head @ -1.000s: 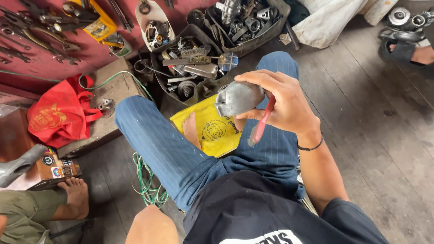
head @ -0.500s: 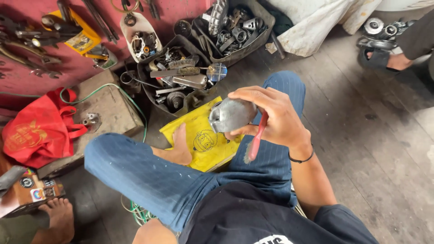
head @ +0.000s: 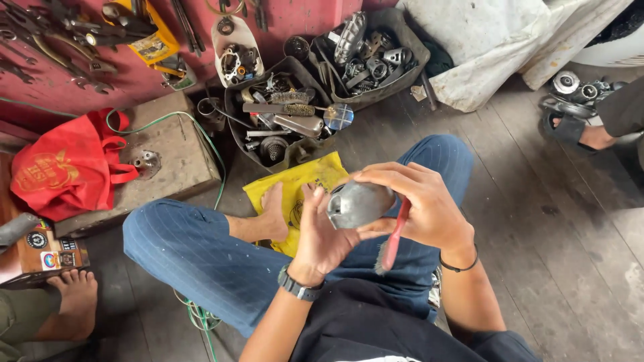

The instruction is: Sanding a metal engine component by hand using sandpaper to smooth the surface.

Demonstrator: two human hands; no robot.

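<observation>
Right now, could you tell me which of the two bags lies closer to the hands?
The yellow bag, flat on the floor under the person's bare foot, just beyond the hands; the red bag sits far off on the wooden box.

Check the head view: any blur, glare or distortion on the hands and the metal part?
Head view: even, soft daylight with weak shadows. The grey metal part is sharp, with a mild sheen and no blown glare. Left hand and right hand show little motion blur; the red-handled brush is slightly soft at its bristles. Wide-angle stretch bends the floor planks toward the edges.
</observation>
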